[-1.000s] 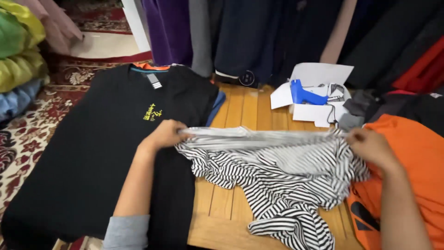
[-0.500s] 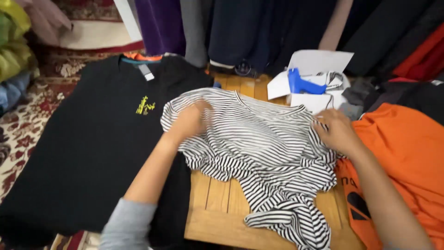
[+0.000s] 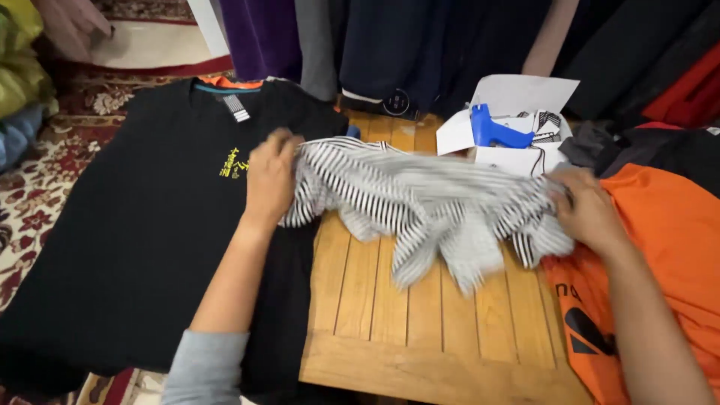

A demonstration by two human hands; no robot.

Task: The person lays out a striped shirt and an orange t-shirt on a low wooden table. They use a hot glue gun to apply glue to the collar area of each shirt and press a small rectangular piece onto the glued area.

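Stretching across the slatted wooden counter (image 3: 420, 315): black-and-white striped garment (image 3: 420, 202), bunched and wrinkled, motion-blurred, lower edge hanging in folds. Left hand (image 3: 270, 180) grip closed on its left end, over black shirt (image 3: 135, 225); right hand (image 3: 589, 214) grip closed on its right end, beside orange shirt (image 3: 667, 247).

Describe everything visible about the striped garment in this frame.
The striped garment is thin, soft-looking fabric in narrow black and white stripes, blurred. It is bunched and stretched sideways between the left hand and the right hand, each gripping one end. Its loose folds hang over the wooden slatted table.
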